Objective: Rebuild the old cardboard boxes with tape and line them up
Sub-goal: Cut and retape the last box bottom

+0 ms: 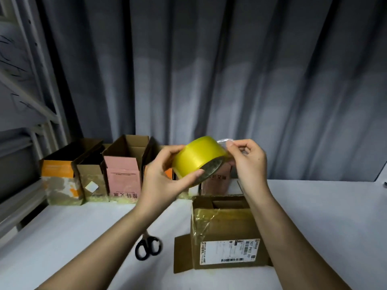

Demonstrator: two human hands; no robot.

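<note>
My left hand (163, 176) grips a yellow roll of tape (199, 158), held up above the table. My right hand (248, 162) pinches the clear free end of the tape (225, 140) at the roll's upper right. Below the hands a brown cardboard box (226, 233) lies on the white table (324, 216), with a shipping label on its near face, loose tape on its left corner and one flap spread out to the left. At the back of the table several rebuilt boxes stand in a row: an orange one (60, 181), a brown one (92, 181) and a pink one (123, 174).
Black-handled scissors (147, 246) lie on the table left of the brown box, partly under my left forearm. Another pink box (217, 183) stands behind the roll, mostly hidden. A grey curtain (230, 80) hangs behind the table. White shelving (23, 114) runs along the left.
</note>
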